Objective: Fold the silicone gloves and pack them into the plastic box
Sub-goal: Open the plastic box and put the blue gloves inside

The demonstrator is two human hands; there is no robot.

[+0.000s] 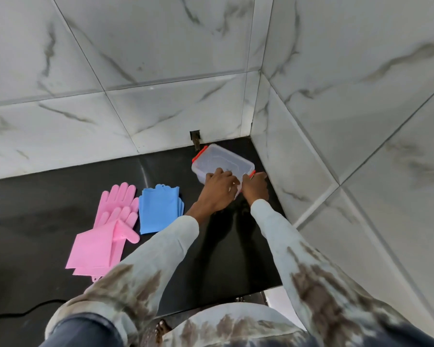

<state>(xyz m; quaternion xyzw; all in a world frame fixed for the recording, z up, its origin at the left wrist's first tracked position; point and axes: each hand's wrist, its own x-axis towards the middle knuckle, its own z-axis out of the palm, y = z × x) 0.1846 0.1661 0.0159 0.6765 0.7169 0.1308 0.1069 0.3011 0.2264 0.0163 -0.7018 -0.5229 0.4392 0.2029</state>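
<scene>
A clear plastic box [218,159] with orange-red clips stands in the far right corner of the black counter, lid on. My left hand [217,194] rests on its near edge, fingers curled over the lid. Beside it, my right hand [256,187] grips the box's near right corner by an orange clip. A pair of pink silicone gloves [108,231] lies flat and overlapping at the left. The blue silicone gloves [158,210] lie folded into a stacked rectangle between the pink pair and my left arm.
The black counter [48,201] is bounded by marble-tiled walls behind and on the right. A small dark wall fitting [196,139] sits just behind the box. A black cable [23,313] trails below the counter's front edge at the left.
</scene>
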